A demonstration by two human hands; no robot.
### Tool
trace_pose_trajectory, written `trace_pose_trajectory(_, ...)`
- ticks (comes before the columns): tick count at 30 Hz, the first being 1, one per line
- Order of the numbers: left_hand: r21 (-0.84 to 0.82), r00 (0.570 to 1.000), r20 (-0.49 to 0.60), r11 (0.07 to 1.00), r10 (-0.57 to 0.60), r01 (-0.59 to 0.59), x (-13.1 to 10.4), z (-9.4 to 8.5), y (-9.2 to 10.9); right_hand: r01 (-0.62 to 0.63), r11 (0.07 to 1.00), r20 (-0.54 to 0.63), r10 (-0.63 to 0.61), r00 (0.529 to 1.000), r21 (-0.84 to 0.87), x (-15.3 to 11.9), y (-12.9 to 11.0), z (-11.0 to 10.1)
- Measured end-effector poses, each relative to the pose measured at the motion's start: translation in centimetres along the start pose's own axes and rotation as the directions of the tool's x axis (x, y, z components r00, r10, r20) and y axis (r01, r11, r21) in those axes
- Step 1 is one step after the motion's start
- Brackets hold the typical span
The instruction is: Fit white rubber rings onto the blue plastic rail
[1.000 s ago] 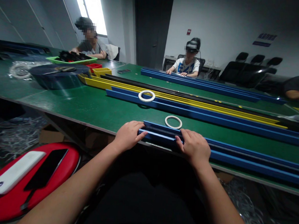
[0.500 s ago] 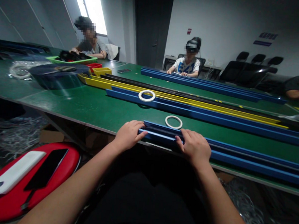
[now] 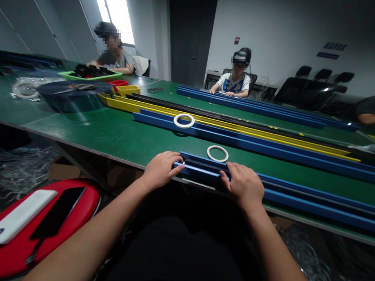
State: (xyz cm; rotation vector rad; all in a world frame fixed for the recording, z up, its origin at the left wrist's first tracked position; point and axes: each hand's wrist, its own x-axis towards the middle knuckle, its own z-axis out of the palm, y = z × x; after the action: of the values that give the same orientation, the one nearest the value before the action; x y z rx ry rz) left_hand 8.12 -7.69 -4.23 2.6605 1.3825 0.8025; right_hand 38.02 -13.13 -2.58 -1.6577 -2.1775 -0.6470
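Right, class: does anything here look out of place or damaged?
Tangled pale strips lie heaped below the table, looking untidy. A white ring perches on a blue rail, looking precarious. I see no clear damage.

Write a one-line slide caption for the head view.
Left hand and right hand grip the near blue channel, a white ring lying just beyond it on the green table.

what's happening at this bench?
The person's left hand grips the near end of a blue channel along the table edge; the right hand grips it further along. One white ring lies just beyond it, another sits on a second blue channel. Past that are yellow strips. Two people sit across the table.
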Motion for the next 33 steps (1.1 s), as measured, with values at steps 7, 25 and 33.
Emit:
trace_pose_trajectory(7,0.036,1.000,0.015,0.999,0.000,0.000,-0.01,0.19,-0.12,0.000,1.000,-0.003,0.000,1.000,0.002,0.00,-0.02,-0.03)
trace_pose_trajectory(25,0.031,0.999,0.045,0.999,-0.028,0.027,-0.05,0.13,-0.37,0.001,1.000,0.006,-0.001,1.000,0.006,-0.12,-0.05,-0.09)
trace_pose_trajectory(33,0.012,0.994,0.092,0.998,-0.056,0.055,0.04,-0.08,-0.35,0.001,1.000,-0.001,-0.001,1.000,0.009,-0.02,0.06,0.16)
